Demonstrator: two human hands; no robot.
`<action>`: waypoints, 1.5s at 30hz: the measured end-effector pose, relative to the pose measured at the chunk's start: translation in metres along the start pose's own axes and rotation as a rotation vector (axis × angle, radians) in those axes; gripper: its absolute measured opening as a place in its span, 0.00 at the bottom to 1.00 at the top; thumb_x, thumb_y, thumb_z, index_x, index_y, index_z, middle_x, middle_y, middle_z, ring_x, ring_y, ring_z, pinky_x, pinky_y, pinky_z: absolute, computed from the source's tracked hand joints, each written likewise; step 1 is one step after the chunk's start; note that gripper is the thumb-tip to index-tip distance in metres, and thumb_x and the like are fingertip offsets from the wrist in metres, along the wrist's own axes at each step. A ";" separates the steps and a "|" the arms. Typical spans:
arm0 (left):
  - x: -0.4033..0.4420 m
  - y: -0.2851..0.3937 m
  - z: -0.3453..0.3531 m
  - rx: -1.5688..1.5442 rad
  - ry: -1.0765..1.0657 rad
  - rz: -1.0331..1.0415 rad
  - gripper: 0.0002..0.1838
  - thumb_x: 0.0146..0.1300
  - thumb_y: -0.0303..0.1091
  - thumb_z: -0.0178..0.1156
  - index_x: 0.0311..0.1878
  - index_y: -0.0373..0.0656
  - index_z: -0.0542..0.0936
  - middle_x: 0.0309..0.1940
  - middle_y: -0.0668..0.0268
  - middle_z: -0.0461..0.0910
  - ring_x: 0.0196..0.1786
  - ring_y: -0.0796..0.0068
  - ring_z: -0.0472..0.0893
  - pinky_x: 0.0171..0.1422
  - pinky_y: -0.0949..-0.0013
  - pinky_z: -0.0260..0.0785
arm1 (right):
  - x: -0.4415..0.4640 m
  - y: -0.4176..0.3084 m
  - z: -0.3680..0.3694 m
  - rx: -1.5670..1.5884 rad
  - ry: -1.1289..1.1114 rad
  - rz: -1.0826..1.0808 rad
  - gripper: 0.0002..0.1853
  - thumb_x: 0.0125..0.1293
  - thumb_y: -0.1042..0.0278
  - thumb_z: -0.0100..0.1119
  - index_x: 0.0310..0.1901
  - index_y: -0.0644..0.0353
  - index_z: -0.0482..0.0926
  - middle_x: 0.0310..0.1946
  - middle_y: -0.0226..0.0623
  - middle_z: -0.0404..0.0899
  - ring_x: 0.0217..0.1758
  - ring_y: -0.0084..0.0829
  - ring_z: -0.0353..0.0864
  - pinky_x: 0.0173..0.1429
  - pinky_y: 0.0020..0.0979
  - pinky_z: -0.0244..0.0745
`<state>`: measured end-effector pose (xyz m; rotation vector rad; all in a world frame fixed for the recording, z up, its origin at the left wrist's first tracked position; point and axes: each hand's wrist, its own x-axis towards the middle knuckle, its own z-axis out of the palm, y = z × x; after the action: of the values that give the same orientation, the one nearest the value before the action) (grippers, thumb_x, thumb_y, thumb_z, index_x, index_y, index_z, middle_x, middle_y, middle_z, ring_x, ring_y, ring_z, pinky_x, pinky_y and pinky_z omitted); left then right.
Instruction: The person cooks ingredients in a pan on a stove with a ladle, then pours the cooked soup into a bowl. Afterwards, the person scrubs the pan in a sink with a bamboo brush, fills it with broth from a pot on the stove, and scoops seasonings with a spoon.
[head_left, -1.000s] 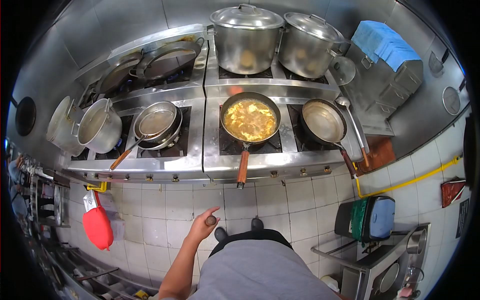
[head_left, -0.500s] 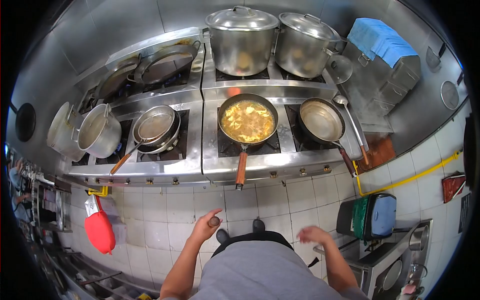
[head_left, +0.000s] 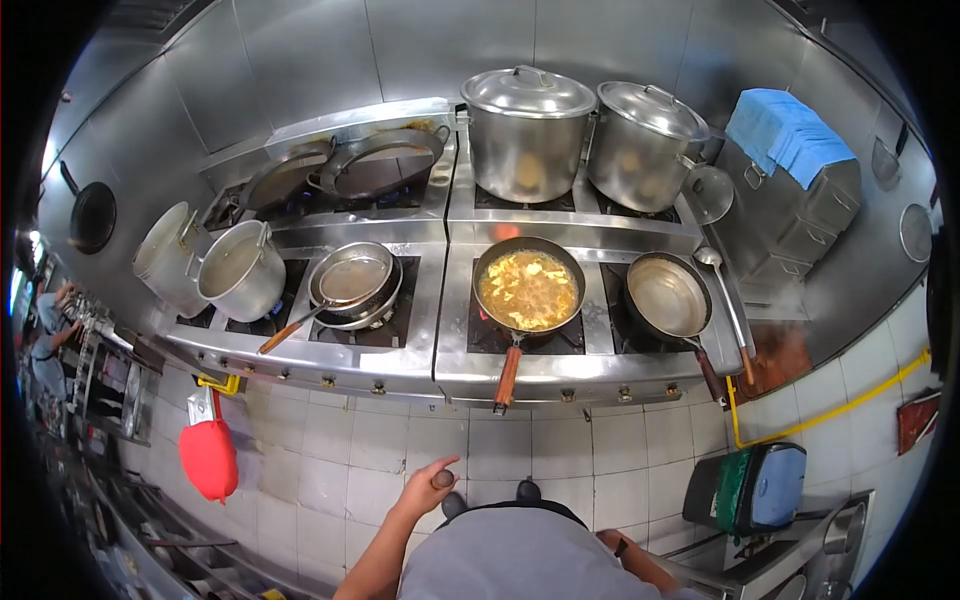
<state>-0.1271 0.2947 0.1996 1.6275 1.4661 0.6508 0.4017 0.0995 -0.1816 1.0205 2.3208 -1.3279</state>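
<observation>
"What is in your left hand (head_left: 428, 487)?"

"A brown, round-ended rod (head_left: 443, 480). My fingers are closed around it, with one digit stretched out forward and to the right."

"Which way does the rod point?"

"I see it almost end-on: the rounded tip faces up toward my eyes, so the long axis runs roughly along my line of sight. My fist hides the rest, and I cannot tell how long it is."

"Where is it?"

"Over the tiled floor (head_left: 380, 440), in front of me and to the left of my grey shirt (head_left: 510, 555), well apart from the stove (head_left: 455, 330)."

"And your arm?"

"My left forearm (head_left: 385, 550) slants forward and rightward to the wrist."

"The right hand (head_left: 608, 540)?"

"Low by my right side, partly hidden by the shirt, near a dark band (head_left: 621, 547) at the wrist. I cannot tell whether it is spread or closed."

"What is ahead?"

"A frying pan (head_left: 529, 312) on the stove holds yellow pieces in brownish liquid. Its wooden handle (head_left: 508, 376) points back toward me, slightly leftward, and reaches past the stove's front edge. I touch neither."
</observation>
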 end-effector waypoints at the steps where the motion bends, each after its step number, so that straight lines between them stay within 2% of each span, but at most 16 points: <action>1: -0.003 -0.001 -0.001 0.008 -0.002 0.006 0.23 0.62 0.36 0.68 0.61 0.51 0.77 0.49 0.53 0.84 0.51 0.49 0.83 0.54 0.60 0.76 | 0.002 0.007 0.022 0.106 -0.081 -0.138 0.23 0.65 0.46 0.54 0.47 0.56 0.85 0.42 0.37 0.87 0.41 0.34 0.87 0.44 0.45 0.79; 4: -0.010 -0.005 0.002 -0.007 0.018 0.009 0.23 0.61 0.34 0.68 0.61 0.50 0.77 0.49 0.54 0.83 0.50 0.50 0.83 0.54 0.61 0.76 | -0.044 -0.008 0.001 1.017 -0.063 0.829 0.22 0.65 0.46 0.52 0.46 0.55 0.85 0.38 0.40 0.87 0.38 0.35 0.87 0.41 0.43 0.79; 7: -0.013 -0.002 0.005 -0.011 -0.033 -0.047 0.23 0.61 0.34 0.68 0.61 0.50 0.77 0.50 0.55 0.83 0.51 0.51 0.83 0.54 0.61 0.76 | -0.037 -0.002 -0.043 0.731 0.024 0.611 0.19 0.65 0.50 0.54 0.42 0.57 0.85 0.34 0.37 0.87 0.36 0.35 0.87 0.38 0.44 0.78; 9: -0.011 0.001 0.008 -0.008 -0.060 -0.061 0.23 0.61 0.34 0.68 0.61 0.51 0.77 0.51 0.55 0.83 0.51 0.51 0.83 0.55 0.61 0.76 | -0.029 -0.017 -0.090 -0.031 0.192 0.121 0.15 0.64 0.57 0.57 0.36 0.61 0.83 0.30 0.36 0.86 0.32 0.34 0.85 0.32 0.39 0.78; 13: 0.001 0.004 0.022 0.012 -0.131 -0.016 0.25 0.61 0.33 0.67 0.62 0.53 0.76 0.52 0.57 0.82 0.53 0.51 0.81 0.57 0.61 0.75 | 0.032 -0.115 -0.218 0.980 0.495 0.639 0.12 0.65 0.61 0.56 0.37 0.63 0.82 0.27 0.38 0.83 0.26 0.29 0.81 0.28 0.29 0.76; 19: 0.036 -0.031 0.068 0.084 -0.364 0.170 0.24 0.63 0.41 0.66 0.63 0.55 0.75 0.49 0.54 0.82 0.50 0.48 0.81 0.53 0.57 0.74 | 0.064 -0.319 -0.390 1.075 0.103 0.247 0.32 0.72 0.34 0.46 0.46 0.61 0.82 0.36 0.34 0.85 0.30 0.28 0.84 0.31 0.27 0.78; 23: 0.057 -0.035 0.098 0.246 -0.668 0.186 0.24 0.62 0.43 0.63 0.62 0.53 0.74 0.49 0.53 0.83 0.50 0.47 0.81 0.53 0.54 0.74 | 0.086 -0.345 -0.400 0.565 -0.090 0.259 0.33 0.70 0.32 0.47 0.46 0.61 0.81 0.36 0.36 0.85 0.27 0.29 0.84 0.30 0.30 0.78; 25: 0.059 -0.026 0.105 0.306 -0.717 0.206 0.25 0.59 0.40 0.64 0.61 0.52 0.75 0.49 0.54 0.83 0.50 0.49 0.82 0.53 0.54 0.74 | 0.096 -0.344 -0.394 0.129 -0.321 0.305 0.27 0.66 0.44 0.55 0.47 0.64 0.83 0.40 0.45 0.86 0.26 0.34 0.85 0.27 0.33 0.79; 26: 0.060 -0.021 0.109 0.386 -0.797 0.214 0.25 0.58 0.39 0.64 0.60 0.52 0.75 0.49 0.54 0.83 0.50 0.49 0.82 0.54 0.54 0.74 | 0.094 -0.350 -0.393 0.031 -0.380 0.314 0.24 0.61 0.51 0.58 0.46 0.66 0.83 0.41 0.48 0.86 0.33 0.38 0.87 0.35 0.37 0.81; 28: 0.057 -0.016 0.109 0.463 -0.874 0.224 0.25 0.57 0.38 0.64 0.60 0.51 0.75 0.49 0.55 0.83 0.50 0.50 0.82 0.54 0.54 0.74 | 0.099 -0.344 -0.374 0.038 -0.265 0.215 0.23 0.57 0.51 0.60 0.46 0.63 0.82 0.40 0.46 0.86 0.35 0.39 0.85 0.39 0.38 0.80; 32: 0.044 -0.021 0.093 0.426 -0.732 0.185 0.29 0.56 0.38 0.66 0.64 0.48 0.74 0.49 0.55 0.83 0.52 0.50 0.81 0.56 0.54 0.74 | 0.136 -0.280 -0.299 0.029 -0.132 0.222 0.25 0.59 0.50 0.59 0.52 0.59 0.80 0.43 0.48 0.85 0.45 0.43 0.84 0.50 0.42 0.77; 34: 0.015 -0.053 0.071 0.193 -0.260 0.269 0.30 0.58 0.40 0.67 0.65 0.46 0.73 0.48 0.54 0.83 0.52 0.50 0.81 0.56 0.55 0.74 | 0.136 -0.242 -0.264 0.089 -0.068 0.168 0.25 0.65 0.44 0.56 0.52 0.58 0.81 0.45 0.48 0.85 0.47 0.45 0.83 0.51 0.42 0.76; 38: -0.055 -0.152 0.013 -0.111 -0.213 -0.247 0.29 0.64 0.44 0.67 0.64 0.43 0.74 0.41 0.56 0.85 0.41 0.66 0.84 0.47 0.65 0.76 | 0.091 -0.225 -0.253 0.201 0.004 0.403 0.29 0.60 0.41 0.59 0.46 0.64 0.84 0.43 0.51 0.85 0.46 0.47 0.84 0.50 0.45 0.76; 41: -0.136 -0.267 -0.001 -0.277 0.148 -0.783 0.24 0.63 0.39 0.66 0.60 0.40 0.78 0.38 0.58 0.85 0.35 0.72 0.83 0.36 0.67 0.75 | 0.067 -0.213 -0.259 0.374 -0.128 0.692 0.29 0.61 0.40 0.61 0.45 0.62 0.85 0.41 0.48 0.86 0.43 0.41 0.86 0.49 0.43 0.78; 42: -0.175 -0.340 0.005 0.375 0.120 -0.725 0.20 0.64 0.37 0.64 0.57 0.40 0.80 0.40 0.58 0.85 0.36 0.66 0.85 0.35 0.65 0.76 | 0.066 -0.196 -0.250 0.325 -0.094 0.748 0.28 0.61 0.39 0.60 0.41 0.62 0.84 0.35 0.45 0.84 0.36 0.40 0.83 0.43 0.43 0.77; 45: -0.204 -0.301 -0.011 -0.550 0.245 -1.059 0.21 0.65 0.36 0.62 0.59 0.40 0.77 0.38 0.58 0.85 0.33 0.66 0.85 0.33 0.64 0.76 | 0.049 -0.166 -0.239 0.194 -0.021 0.820 0.27 0.62 0.39 0.60 0.35 0.63 0.84 0.26 0.42 0.82 0.28 0.37 0.80 0.38 0.42 0.76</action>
<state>-0.3364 0.0909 -0.0178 0.2434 1.8353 0.5432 0.2755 0.2661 0.0265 1.7392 1.4641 -1.1846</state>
